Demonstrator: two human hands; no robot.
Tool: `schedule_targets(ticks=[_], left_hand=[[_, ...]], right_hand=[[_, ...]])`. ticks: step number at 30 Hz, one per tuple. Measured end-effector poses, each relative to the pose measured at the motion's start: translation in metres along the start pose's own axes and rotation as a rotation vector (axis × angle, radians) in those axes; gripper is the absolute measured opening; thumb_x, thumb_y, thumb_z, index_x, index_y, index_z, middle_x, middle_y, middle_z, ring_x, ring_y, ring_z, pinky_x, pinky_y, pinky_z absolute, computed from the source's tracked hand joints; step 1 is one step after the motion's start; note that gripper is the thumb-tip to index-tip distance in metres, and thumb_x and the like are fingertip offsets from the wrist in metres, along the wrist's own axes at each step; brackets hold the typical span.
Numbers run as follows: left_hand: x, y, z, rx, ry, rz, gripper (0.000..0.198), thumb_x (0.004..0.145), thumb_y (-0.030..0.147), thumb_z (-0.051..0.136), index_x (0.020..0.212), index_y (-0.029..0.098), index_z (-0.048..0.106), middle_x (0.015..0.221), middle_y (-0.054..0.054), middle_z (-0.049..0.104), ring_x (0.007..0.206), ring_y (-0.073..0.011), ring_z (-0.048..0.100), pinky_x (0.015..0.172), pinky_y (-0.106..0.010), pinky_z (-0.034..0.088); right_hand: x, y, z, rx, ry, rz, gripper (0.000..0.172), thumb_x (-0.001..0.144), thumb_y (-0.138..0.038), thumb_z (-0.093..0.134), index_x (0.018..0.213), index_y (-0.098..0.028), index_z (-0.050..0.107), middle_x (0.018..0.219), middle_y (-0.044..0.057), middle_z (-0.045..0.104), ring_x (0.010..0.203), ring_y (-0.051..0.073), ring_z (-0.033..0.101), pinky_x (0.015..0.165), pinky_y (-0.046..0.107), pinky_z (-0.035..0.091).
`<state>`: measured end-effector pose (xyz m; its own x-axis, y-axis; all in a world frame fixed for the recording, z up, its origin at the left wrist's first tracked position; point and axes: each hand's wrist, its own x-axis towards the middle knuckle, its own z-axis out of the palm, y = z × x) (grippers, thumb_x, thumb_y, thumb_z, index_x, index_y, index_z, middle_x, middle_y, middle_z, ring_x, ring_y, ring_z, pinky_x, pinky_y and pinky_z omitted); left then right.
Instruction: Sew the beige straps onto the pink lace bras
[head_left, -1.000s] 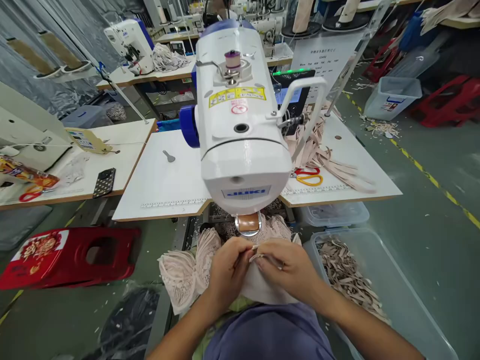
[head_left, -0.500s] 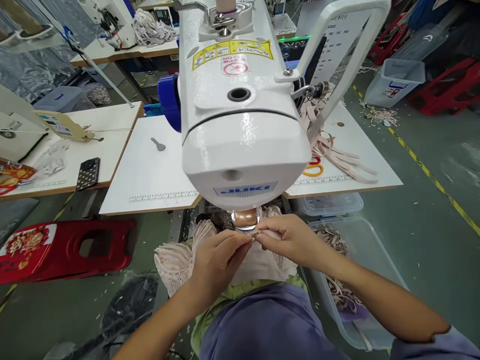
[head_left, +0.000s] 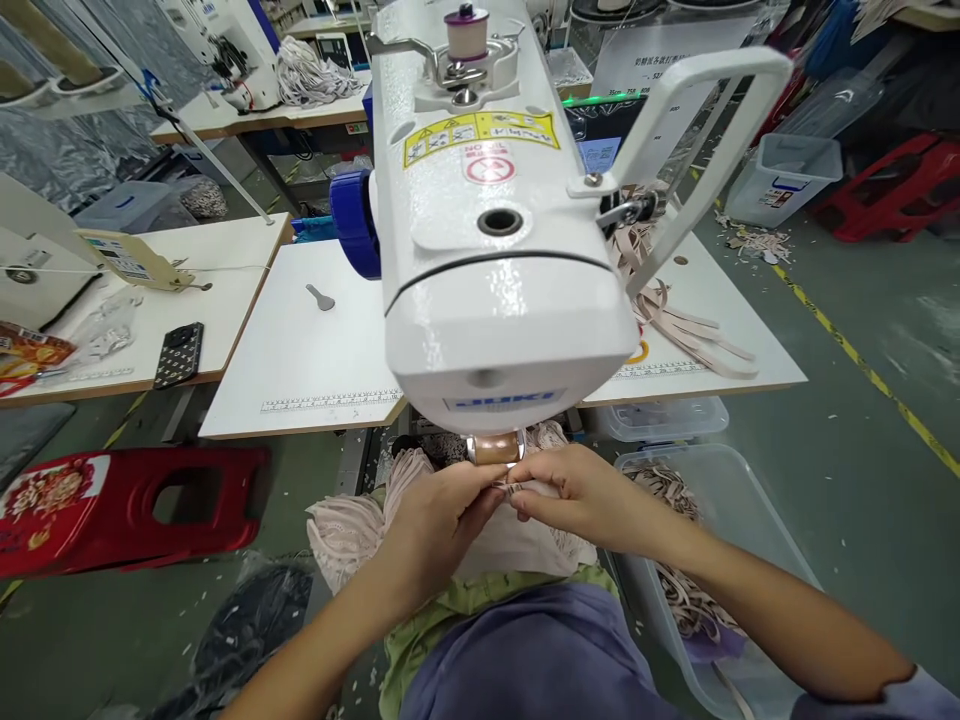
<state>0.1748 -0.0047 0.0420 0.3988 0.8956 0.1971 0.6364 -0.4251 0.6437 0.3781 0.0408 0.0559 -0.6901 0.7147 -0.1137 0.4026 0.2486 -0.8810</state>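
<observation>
Both hands meet just below the head of a white sewing machine [head_left: 499, 320]. My left hand [head_left: 442, 515] pinches one end of a small pale strap [head_left: 507, 487] between thumb and fingertips. From the other side my right hand [head_left: 570, 490] grips the same strap, its fingers closed. Right above the fingertips is a shiny copper-coloured part [head_left: 496, 448] of the machine. Pale lace-like fabric [head_left: 349, 530] hangs in a bunch to the left of my left hand, and more pale cloth [head_left: 502, 540] lies under both hands.
White table sections [head_left: 300, 340] flank the machine, with pale straps [head_left: 697, 335] and orange-handled scissors [head_left: 639, 352] on the right one. At the lower right is a clear bin [head_left: 739, 500] of straps. A red stool [head_left: 127, 510] stands at the left; a phone [head_left: 178, 355] lies on the neighbouring table.
The view has shifted slightly, so the machine appears lower and further right. Both hands stay together at the strap, which now shows a little more between the fingertips.
</observation>
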Motion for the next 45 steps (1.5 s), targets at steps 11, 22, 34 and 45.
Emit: schedule_targets(ticks=[11, 22, 34, 45], left_hand=[[0.0, -0.003, 0.014, 0.259, 0.117, -0.059, 0.041, 0.104, 0.037, 0.029, 0.083, 0.022, 0.06, 0.071, -0.001, 0.068, 0.06, -0.0155, 0.063, 0.054, -0.025, 0.041], [-0.011, -0.049, 0.008, 0.505, 0.292, 0.443, 0.044, 0.093, 0.009, 0.047, 0.135, 0.021, 0.052, 0.082, -0.003, 0.067, 0.063, -0.0146, 0.059, 0.058, -0.026, 0.044], [-0.001, -0.036, 0.003, 0.738, 0.064, 0.365, 0.04, 0.087, 0.004, 0.042, 0.124, 0.018, 0.05, 0.063, 0.003, 0.053, 0.048, -0.0175, 0.047, 0.042, -0.031, 0.026], [0.017, -0.052, -0.022, 0.677, -0.096, 0.546, 0.054, 0.078, 0.0, 0.046, 0.127, 0.022, 0.046, 0.067, 0.003, 0.055, 0.051, -0.0152, 0.047, 0.044, -0.03, 0.018]], right_hand=[[0.006, 0.006, 0.01, -0.311, 0.331, -0.175, 0.01, 0.087, -0.02, 0.062, 0.084, -0.019, 0.071, 0.082, 0.004, 0.067, 0.076, 0.016, 0.061, 0.064, 0.025, 0.04], [0.033, -0.011, -0.007, -0.465, 0.168, -0.052, 0.029, 0.08, -0.015, 0.049, 0.052, -0.019, 0.047, 0.048, -0.002, 0.041, 0.05, 0.011, 0.032, 0.052, 0.031, 0.021], [0.013, 0.015, 0.011, -0.677, 0.389, -0.131, 0.023, 0.093, -0.033, 0.053, 0.081, -0.019, 0.066, 0.087, 0.011, 0.064, 0.083, 0.025, 0.058, 0.067, 0.034, 0.041], [0.002, 0.036, 0.04, -0.485, 0.627, -0.206, 0.024, 0.095, -0.022, 0.05, 0.108, -0.024, 0.071, 0.087, 0.005, 0.063, 0.079, 0.017, 0.06, 0.069, 0.028, 0.048]])
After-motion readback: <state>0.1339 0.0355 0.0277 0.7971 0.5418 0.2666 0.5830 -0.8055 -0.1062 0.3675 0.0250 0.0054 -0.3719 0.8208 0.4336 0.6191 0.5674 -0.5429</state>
